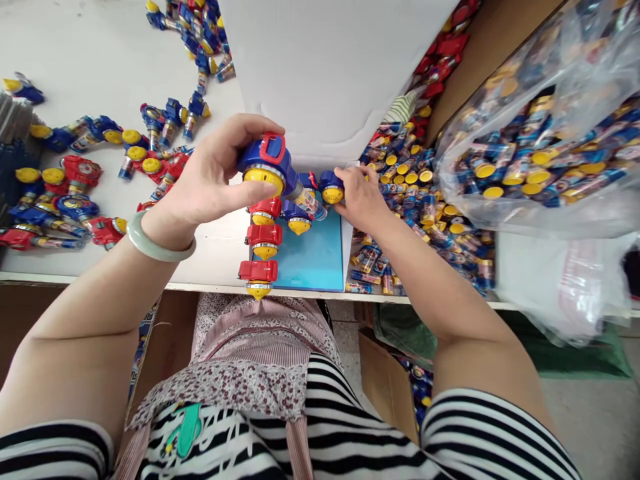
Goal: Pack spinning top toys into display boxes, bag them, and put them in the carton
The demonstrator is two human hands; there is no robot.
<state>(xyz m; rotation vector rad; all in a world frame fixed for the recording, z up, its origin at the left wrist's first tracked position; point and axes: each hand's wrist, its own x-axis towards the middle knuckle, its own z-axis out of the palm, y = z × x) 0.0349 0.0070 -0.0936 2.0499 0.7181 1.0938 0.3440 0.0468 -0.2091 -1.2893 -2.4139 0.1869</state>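
Note:
My left hand [225, 177] is closed around a blue toy [267, 163] with a yellow tip and a red clip, a clear labelled tube sticking out at its right. Below it, three red toys [263, 236] with yellow tips stand in a column along the left edge of a box with a light blue bottom [315, 257]. Another blue toy [299, 220] lies beside them, partly behind the tube. My right hand [363, 197] grips a second blue toy [331, 187] with a yellow tip at the box's upper right.
A white box flap [320, 67] rises behind the hands. Red and blue toys [80, 173] lie on the white table [75, 40] at left. Many small yellow-capped tubes [420, 220] are heaped at right, beside a clear plastic bag [540, 160] of more tubes.

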